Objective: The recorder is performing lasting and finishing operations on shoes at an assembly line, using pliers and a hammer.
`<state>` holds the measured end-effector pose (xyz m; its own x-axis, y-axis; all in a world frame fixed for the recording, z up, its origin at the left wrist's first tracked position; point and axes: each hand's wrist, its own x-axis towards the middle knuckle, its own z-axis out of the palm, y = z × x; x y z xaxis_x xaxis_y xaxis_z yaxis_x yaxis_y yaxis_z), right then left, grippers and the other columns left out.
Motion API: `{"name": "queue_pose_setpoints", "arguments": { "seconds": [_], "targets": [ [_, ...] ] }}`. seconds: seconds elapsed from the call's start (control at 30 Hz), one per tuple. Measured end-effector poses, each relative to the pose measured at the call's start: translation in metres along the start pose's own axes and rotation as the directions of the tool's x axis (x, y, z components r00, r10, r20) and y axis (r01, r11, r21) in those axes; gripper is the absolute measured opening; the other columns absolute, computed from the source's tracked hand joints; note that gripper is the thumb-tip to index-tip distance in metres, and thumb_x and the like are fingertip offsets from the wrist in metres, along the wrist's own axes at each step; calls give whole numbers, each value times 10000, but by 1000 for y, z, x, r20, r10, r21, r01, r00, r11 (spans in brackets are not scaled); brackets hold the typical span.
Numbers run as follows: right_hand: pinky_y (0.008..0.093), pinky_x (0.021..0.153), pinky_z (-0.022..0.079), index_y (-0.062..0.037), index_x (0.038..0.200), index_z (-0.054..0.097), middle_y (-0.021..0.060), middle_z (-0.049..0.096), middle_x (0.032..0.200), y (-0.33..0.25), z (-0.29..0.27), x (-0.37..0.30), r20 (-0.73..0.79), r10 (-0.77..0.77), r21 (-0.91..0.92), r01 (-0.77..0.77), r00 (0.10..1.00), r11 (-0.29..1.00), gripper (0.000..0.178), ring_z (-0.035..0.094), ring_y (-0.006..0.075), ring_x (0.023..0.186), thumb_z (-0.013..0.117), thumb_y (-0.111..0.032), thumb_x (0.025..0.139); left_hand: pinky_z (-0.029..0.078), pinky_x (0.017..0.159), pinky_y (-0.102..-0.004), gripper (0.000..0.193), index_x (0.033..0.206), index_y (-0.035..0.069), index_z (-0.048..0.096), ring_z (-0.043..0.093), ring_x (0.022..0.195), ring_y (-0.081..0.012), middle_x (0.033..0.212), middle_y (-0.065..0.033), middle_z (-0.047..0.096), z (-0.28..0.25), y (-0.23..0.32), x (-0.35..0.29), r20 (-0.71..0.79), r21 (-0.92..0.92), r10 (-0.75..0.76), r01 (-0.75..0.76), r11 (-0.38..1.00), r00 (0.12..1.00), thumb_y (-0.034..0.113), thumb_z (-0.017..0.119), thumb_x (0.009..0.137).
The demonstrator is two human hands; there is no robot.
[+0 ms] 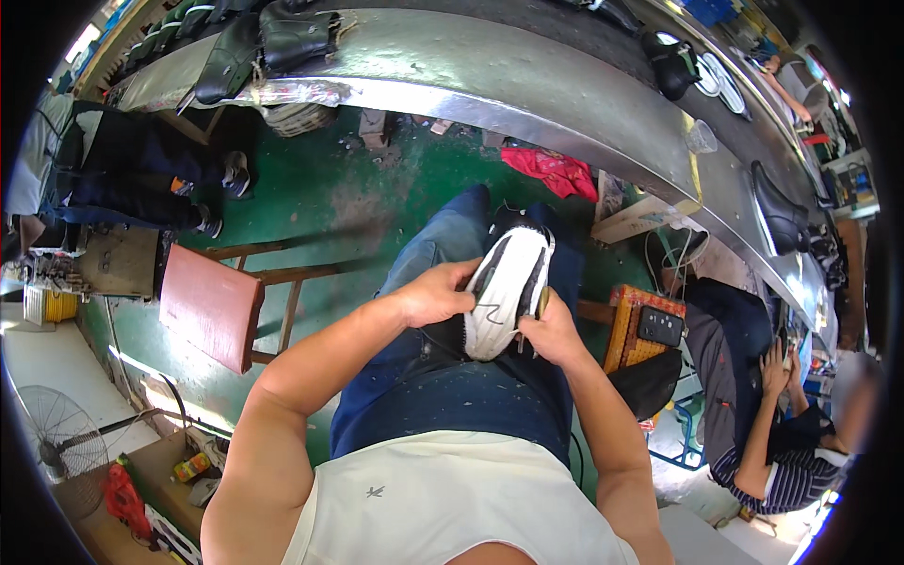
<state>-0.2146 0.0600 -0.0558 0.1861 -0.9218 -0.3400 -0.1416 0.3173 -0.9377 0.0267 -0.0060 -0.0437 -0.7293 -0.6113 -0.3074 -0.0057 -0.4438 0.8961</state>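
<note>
A shoe (508,292) lies bottom-up over my lap, its long axis pointing away from me. Its underside is white with a dark curved line drawn on it, and black upper material shows around the edges. My left hand (438,295) is closed on the shoe's left edge, thumb near the white underside. On the opposite edge, my right hand (554,330) grips closer to the near end, with its thumb bent against the side. The fingers under the shoe are partly hidden.
A long metal bench (452,58) crosses ahead, bearing black boots (292,40) and other shoes. A brown stool (212,308) stands left; a phone (660,326) rests on a woven seat at right. Co-workers are at both sides. Red cloth (551,171) lies under the bench.
</note>
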Motion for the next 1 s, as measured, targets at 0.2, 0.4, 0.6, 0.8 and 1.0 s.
{"name": "queue_pose_setpoints", "arguments": {
  "seconds": [0.2,0.4,0.6,0.8,1.0],
  "targets": [
    [279,635,521,-1,1177,609,44,677,893,-3,-47,-41,-113,323,162,-303,940,939,274,634,128,706,591,-54,909,262,1220,-370,1077,1603,-31,48,348,1468,-314,1572,-251,335,61,-60,32,-144,424,95,-25,905,985,213,775,848],
    [321,744,538,16,1262,585,108,681,900,-18,-77,-96,-126,331,-141,-347,935,927,333,665,194,797,614,-145,971,180,1250,-372,1115,1559,-130,25,208,1525,-390,1598,-327,211,67,-66,46,-253,523,100,49,851,962,222,793,831],
    [445,1015,481,88,1415,461,299,596,1282,-44,-84,-73,195,-49,-760,182,980,623,575,595,452,1162,637,-139,917,166,1252,-368,1137,1544,-158,-16,198,1528,-385,1604,-337,191,64,-70,50,-247,454,56,64,889,967,219,792,839],
    [483,986,495,85,1326,540,302,646,1187,-131,-61,-7,169,446,-954,32,879,298,486,629,439,1117,639,-179,930,163,1254,-354,1121,1540,-157,-57,172,1539,-385,1619,-342,145,65,-64,43,-241,467,-36,149,872,970,206,758,861],
    [488,895,509,58,1032,645,283,687,1006,-153,-57,39,282,674,-957,151,683,248,325,658,437,1018,642,-256,948,152,1259,-348,1153,1542,-148,-75,100,1560,-383,1640,-339,75,48,-78,44,-158,171,-56,83,982,986,243,752,840]
  ]
}}
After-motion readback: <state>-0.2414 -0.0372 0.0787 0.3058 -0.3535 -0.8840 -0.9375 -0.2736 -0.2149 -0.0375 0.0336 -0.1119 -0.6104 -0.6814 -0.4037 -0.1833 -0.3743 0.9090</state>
